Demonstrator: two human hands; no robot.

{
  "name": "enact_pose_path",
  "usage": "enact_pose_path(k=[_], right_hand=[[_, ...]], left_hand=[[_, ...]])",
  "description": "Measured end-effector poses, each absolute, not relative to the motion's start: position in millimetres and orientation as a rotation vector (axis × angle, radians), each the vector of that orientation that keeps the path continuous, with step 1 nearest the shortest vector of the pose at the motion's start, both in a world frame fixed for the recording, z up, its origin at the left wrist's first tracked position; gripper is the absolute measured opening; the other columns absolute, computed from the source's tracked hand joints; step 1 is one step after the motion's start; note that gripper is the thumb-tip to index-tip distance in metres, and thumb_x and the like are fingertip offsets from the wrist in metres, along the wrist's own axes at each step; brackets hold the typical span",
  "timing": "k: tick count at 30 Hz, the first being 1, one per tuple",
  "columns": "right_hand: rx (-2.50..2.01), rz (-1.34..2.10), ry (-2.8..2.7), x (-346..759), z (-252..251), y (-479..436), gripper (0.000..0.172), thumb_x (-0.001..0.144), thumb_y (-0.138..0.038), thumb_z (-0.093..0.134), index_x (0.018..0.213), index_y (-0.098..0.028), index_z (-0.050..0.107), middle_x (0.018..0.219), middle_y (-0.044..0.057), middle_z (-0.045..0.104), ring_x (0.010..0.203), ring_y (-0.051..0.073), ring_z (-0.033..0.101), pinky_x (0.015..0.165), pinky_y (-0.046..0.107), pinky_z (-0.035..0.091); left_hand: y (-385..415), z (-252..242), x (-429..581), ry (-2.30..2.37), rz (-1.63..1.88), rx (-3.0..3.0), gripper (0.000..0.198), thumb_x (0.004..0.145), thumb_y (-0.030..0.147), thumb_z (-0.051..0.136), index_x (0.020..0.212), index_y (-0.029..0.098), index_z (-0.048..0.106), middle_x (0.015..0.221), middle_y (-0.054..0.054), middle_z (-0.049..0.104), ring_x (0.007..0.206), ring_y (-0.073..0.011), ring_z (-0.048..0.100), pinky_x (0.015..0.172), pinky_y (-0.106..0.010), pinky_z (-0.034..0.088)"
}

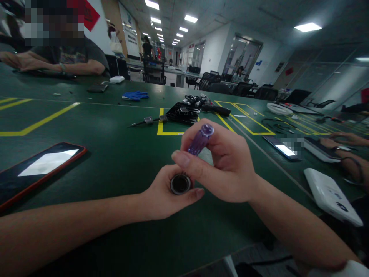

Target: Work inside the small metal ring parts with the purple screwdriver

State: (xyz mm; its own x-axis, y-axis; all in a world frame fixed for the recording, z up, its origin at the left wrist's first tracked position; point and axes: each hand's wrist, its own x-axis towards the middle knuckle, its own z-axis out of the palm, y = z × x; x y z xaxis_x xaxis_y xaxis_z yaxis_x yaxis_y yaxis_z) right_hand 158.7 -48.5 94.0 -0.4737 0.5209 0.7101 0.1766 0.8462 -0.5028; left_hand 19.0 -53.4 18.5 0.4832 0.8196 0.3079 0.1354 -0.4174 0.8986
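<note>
Purple handle [197, 142] pinched in curled right hand [227, 165], above bench [115, 165] toward near edge; left hand [161, 188] wraps dark cylinder [180, 184]; white device's [328, 192] marking blurred.

the head view looks forward and down (near both hands [225, 169]) over the green table [121, 154].

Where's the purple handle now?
Just right of centre in the head view, the purple handle is in the right hand, above and right of the black part in the left hand.
</note>
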Motion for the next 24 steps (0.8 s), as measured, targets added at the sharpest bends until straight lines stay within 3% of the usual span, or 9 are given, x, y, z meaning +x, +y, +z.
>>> enact_pose_path(k=[10, 24], right_hand=[[-0.468, 0.583, -1.931, 154, 88, -49, 0.007, 0.078, -0.021, 0.059, 0.075, -0.020, 0.053, 0.066, -0.001, 0.051, 0.066, 0.013, 0.051, 0.058, 0.028, 0.043], [-0.495, 0.632, -1.857, 159, 79, -50, 0.005, 0.078, -0.020, 0.058, 0.077, -0.020, 0.054, 0.068, -0.001, 0.052, 0.065, 0.013, 0.053, 0.059, 0.029, 0.043]], left_hand=[[-53, 14, 19, 0.757, 1.045, 1.827, 0.022, 0.069, 0.030, 0.063, 0.063, 0.016, 0.047, 0.058, 0.002, 0.049, 0.058, -0.0113, 0.050, 0.052, -0.021, 0.045], [-51, 16, 17, 0.746, 0.989, 1.812, 0.022, 0.072, 0.030, 0.060, 0.066, 0.014, 0.047, 0.056, 0.005, 0.042, 0.050, -0.0069, 0.041, 0.045, -0.018, 0.035]])
